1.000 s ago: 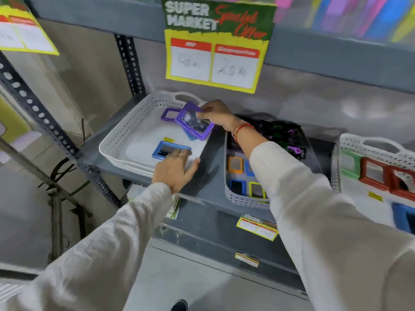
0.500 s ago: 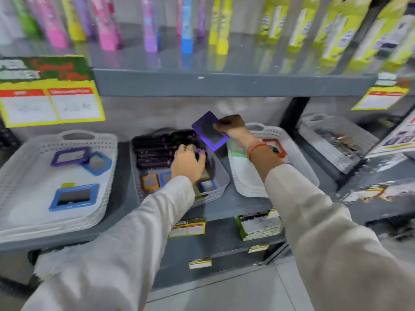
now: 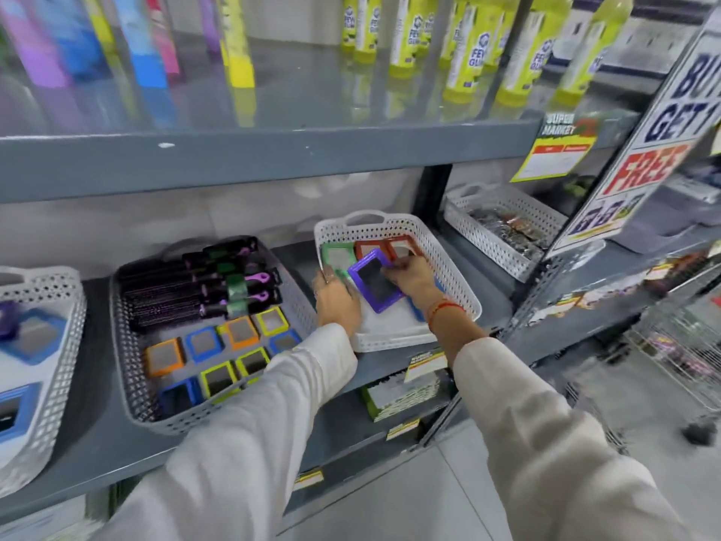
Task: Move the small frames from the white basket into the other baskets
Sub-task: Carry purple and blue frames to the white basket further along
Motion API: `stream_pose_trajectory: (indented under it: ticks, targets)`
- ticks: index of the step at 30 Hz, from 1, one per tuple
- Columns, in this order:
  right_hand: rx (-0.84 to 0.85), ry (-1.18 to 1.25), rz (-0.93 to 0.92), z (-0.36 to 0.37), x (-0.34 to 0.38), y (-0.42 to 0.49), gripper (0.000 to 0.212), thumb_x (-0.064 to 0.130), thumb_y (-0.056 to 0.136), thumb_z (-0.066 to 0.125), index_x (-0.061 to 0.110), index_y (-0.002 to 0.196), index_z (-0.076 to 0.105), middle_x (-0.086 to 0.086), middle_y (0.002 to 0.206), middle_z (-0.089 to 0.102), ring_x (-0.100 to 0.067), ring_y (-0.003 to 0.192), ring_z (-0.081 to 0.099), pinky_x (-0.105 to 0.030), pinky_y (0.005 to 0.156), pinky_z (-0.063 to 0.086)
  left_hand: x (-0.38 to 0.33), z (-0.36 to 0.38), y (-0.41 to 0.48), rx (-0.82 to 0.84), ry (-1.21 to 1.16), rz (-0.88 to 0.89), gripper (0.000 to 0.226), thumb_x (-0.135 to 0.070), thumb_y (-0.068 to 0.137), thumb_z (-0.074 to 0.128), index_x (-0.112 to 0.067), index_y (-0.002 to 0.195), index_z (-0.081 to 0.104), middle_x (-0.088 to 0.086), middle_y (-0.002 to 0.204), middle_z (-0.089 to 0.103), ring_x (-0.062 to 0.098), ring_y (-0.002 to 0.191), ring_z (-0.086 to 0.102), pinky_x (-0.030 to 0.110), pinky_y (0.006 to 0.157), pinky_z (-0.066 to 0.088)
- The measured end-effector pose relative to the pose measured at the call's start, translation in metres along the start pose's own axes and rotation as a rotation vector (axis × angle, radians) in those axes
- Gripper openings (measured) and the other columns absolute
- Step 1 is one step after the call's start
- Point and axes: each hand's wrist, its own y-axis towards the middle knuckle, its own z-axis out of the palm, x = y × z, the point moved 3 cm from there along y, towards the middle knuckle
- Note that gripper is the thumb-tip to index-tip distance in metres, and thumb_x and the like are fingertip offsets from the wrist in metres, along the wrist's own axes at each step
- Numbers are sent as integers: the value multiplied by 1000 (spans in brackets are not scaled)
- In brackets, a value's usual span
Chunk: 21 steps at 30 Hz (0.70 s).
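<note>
A: Status on the hands?

B: Right hand (image 3: 411,281) is centre-right of frame, fingers pinched on the upper right edge of the purple frame (image 3: 374,280). Frame is tilted, low over the middle white basket (image 3: 448,267), inside its rim.

A: Touching the basket floor?

B: Can't tell. Its lower end sits over the white floor, the upper end overlaps the green frame (image 3: 337,256).

A: Left hand?

B: Left hand (image 3: 336,300) is just left of the purple frame, resting on the basket's left rim, fingers curled over the wall. Looks like it's gripping the rim; the fingertips are hidden, so grip isn't certain.

A: What else is in that basket?

B: Green frame at the back left, two red frames (image 3: 390,247) beside it along the back wall. A blue edge (image 3: 415,310) shows under the right wrist; can't make out more.

A: Other baskets?

B: Grey basket (image 3: 128,369) centre-left: dark packaged items (image 3: 203,283) in its back half, small orange, blue and yellow frames (image 3: 222,347) in rows in the front half. At the far left edge, a white basket (image 3: 58,345) partly cut off, holding blue frames (image 3: 33,337) and a purple one (image 3: 7,322), blurred. Another white basket (image 3: 503,228) upper right on the next shelf bay, contents unclear.

A: Shelf above?

B: Yellow-green bottles (image 3: 472,41) upper right, coloured tubes (image 3: 148,41) upper left, blurred.
</note>
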Motion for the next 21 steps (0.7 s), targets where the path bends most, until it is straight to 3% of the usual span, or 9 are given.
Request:
stream_pose_trajectory:
  ticks: [3, 5, 11, 17, 21]
  targets:
    - [-15, -79, 60, 0, -15, -2, 33, 9, 83, 68, -7, 111, 65, -23, 114, 67, -32, 108, 63, -40, 96, 49, 1, 14, 0, 60, 29, -61, 58, -12, 97, 37, 2, 148, 12, 18, 156, 13, 35, 140, 27, 40, 115, 26]
    - [6, -158, 122, 2, -22, -2, 35, 13, 86, 65, -5, 116, 62, -22, 119, 65, -35, 114, 61, -36, 94, 48, 3, 19, 0, 92, 51, -78, 61, -12, 97, 38, 2, 149, 8, 18, 158, 7, 37, 141, 26, 41, 116, 26]
    - [26, -204, 221, 9, -35, -2, 36, 13, 90, 60, 1, 123, 55, -18, 127, 60, -34, 116, 60, -36, 94, 50, 13, 24, 2, 112, 118, -93, 63, 3, 95, 36, -3, 150, 7, 12, 160, 1, 38, 132, 40, 40, 111, 31]
    - [22, -297, 221, 13, -35, -4, 31, 10, 95, 49, 1, 124, 53, -18, 129, 57, -35, 117, 59, -39, 98, 49, 16, 26, 4, 101, 160, -103, 64, 13, 92, 32, -1, 149, 7, 13, 159, 3, 38, 134, 37, 42, 112, 29]
    - [12, -382, 198, 20, -32, -6, 35, 19, 90, 56, 4, 121, 54, -18, 127, 59, -36, 115, 59, -42, 98, 51, 17, 25, 3, 110, 162, -91, 68, 16, 91, 32, -2, 150, 5, 12, 160, 0, 38, 135, 37, 41, 113, 28]
